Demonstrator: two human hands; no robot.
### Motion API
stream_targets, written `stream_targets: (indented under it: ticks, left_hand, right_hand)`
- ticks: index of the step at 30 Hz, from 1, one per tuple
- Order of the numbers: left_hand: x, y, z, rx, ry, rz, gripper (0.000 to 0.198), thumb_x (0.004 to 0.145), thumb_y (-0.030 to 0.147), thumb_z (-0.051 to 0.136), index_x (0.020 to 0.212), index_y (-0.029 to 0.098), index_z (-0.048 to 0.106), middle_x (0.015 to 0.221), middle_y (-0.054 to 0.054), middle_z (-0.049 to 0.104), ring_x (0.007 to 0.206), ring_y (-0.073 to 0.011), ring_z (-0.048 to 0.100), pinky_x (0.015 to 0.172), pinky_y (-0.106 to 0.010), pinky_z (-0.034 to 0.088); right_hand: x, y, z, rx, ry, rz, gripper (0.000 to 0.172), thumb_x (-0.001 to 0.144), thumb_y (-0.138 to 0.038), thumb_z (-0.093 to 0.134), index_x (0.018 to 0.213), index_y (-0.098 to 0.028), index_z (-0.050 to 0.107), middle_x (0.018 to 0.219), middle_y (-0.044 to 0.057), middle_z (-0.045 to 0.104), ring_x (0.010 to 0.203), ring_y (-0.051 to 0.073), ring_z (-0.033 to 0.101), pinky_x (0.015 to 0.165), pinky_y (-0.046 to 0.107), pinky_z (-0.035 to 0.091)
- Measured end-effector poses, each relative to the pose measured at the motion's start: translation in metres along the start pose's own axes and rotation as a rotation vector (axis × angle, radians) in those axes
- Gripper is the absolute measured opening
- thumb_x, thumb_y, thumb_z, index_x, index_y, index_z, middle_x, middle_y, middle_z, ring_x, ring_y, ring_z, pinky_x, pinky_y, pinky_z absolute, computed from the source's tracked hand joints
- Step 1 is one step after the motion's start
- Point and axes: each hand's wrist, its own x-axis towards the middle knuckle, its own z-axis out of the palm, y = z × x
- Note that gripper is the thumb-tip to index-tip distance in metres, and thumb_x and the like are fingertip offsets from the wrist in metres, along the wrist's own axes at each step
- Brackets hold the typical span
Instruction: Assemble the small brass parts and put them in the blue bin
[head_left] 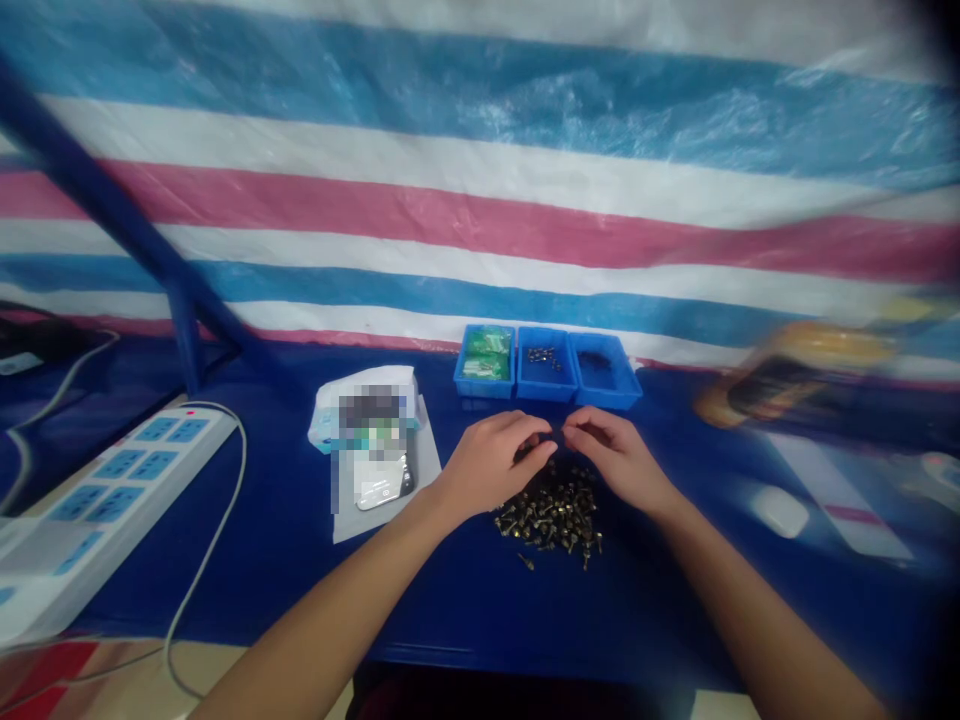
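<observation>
A pile of small brass-coloured screws [553,512] lies on the blue table top [450,590]. My left hand [491,462] and my right hand [616,455] hover just above the pile's far side. Both are pinched, and their fingertips meet over a tiny dark part I cannot make out. Behind the hands stand three small blue trays: the left tray [486,362] holds green packets, the middle tray [545,363] holds a few metal parts, and the right tray [604,368] holds small dark pieces.
A white power strip [97,500] with its cable lies at the left. A paper sheet with a phone [384,480] rests left of the hands. At the right are a white mouse [780,511] and a blurred yellow object [802,375]. A striped plastic sheet [480,190] hangs behind.
</observation>
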Motion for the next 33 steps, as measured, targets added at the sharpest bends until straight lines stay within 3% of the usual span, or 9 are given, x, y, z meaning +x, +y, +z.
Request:
stream_targets:
  ticks: [10, 33]
  left_hand:
    - [0.0001, -0.0013, 0.0013, 0.006, 0.011, -0.007, 0.019, 0.096, 0.032, 0.049, 0.104, 0.020, 0.063, 0.087, -0.002, 0.063, 0.081, -0.0145, 0.059, 0.073, -0.028, 0.045]
    - [0.0006, -0.0006, 0.0010, 0.026, -0.016, 0.001, 0.017, 0.096, 0.029, 0.049, 0.098, 0.020, 0.063, 0.084, -0.001, 0.062, 0.079, -0.0141, 0.057, 0.071, -0.028, 0.044]
  right_hand:
    - [0.0018, 0.0000, -0.0039, 0.037, 0.052, 0.004, 0.012, 0.089, -0.032, 0.061, 0.085, -0.021, 0.062, 0.075, -0.002, 0.059, 0.071, 0.014, 0.053, 0.068, 0.026, 0.042]
    - [0.0027, 0.0022, -0.0035, 0.009, 0.043, 0.023, 0.010, 0.088, -0.030, 0.061, 0.089, -0.021, 0.063, 0.076, -0.001, 0.060, 0.072, 0.014, 0.054, 0.068, 0.028, 0.043]
